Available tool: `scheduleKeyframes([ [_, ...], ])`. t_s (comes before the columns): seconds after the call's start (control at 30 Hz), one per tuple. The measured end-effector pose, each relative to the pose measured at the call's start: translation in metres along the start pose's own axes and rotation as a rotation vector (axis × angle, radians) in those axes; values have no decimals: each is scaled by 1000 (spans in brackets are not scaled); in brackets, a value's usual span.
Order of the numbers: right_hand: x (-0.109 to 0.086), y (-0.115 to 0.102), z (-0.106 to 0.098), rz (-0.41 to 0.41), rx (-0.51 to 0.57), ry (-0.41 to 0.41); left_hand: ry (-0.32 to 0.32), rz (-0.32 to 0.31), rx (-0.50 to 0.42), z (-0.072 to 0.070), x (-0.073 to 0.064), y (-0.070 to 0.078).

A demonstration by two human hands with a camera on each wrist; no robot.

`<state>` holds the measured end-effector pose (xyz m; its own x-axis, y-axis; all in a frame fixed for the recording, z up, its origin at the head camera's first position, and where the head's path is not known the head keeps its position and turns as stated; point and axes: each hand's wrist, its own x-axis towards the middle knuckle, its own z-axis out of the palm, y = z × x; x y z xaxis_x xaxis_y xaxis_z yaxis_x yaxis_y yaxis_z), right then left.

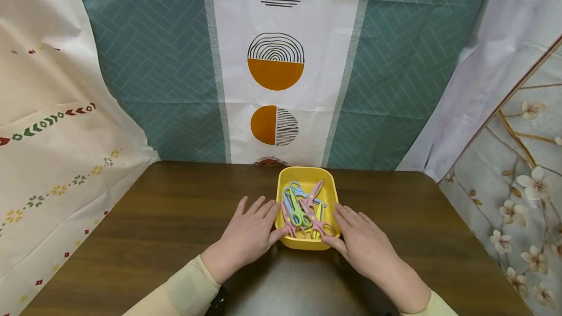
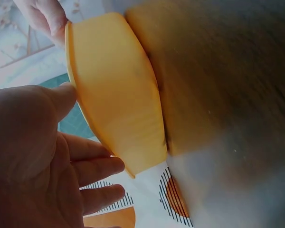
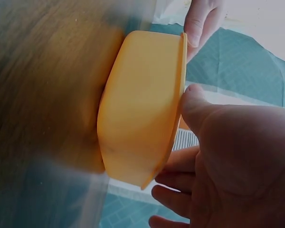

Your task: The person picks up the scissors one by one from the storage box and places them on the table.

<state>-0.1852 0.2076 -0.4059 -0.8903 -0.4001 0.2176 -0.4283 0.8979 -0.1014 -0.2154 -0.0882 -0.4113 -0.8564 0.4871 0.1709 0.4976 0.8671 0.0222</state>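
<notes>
A yellow plastic bin (image 1: 305, 244) stands on the table, holding several small craft scissors (image 1: 300, 214) in pink, green, blue and yellow. My left hand (image 1: 251, 232) lies along the bin's left side, its fingers nearly straight and its thumb at the near left rim. At the right side my right hand (image 1: 363, 238) mirrors it, thumb by the near right corner. In the left wrist view the left thumb and fingertips touch the bin's rim (image 2: 72, 61). The right wrist view has the right thumb against the rim (image 3: 181, 85), with the fingers extended beside the wall.
The dark brown wooden table (image 1: 189, 208) spreads around the bin. Behind it hangs a green and white cloth (image 1: 167, 72) with orange half circles. A patterned cream cloth (image 1: 57, 160) borders the left, and a floral cloth (image 1: 518, 208) the right.
</notes>
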Motion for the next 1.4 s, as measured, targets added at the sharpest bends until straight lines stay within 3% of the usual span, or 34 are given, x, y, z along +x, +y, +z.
scheduleKeyframes([
  [0.33, 1, 7, -1, 11, 26, -42, -8, 15, 3, -4, 5, 2],
  [0.63, 3, 7, -2, 21, 33, -38, 98, 138, 40, -11, 12, 5],
  [0.93, 3, 8, -1, 13, 23, -40, 48, 283, 104, -17, 20, 10],
  [1.4, 2, 6, -4, 15, 30, -44, -62, 346, 122, -20, 38, 14],
])
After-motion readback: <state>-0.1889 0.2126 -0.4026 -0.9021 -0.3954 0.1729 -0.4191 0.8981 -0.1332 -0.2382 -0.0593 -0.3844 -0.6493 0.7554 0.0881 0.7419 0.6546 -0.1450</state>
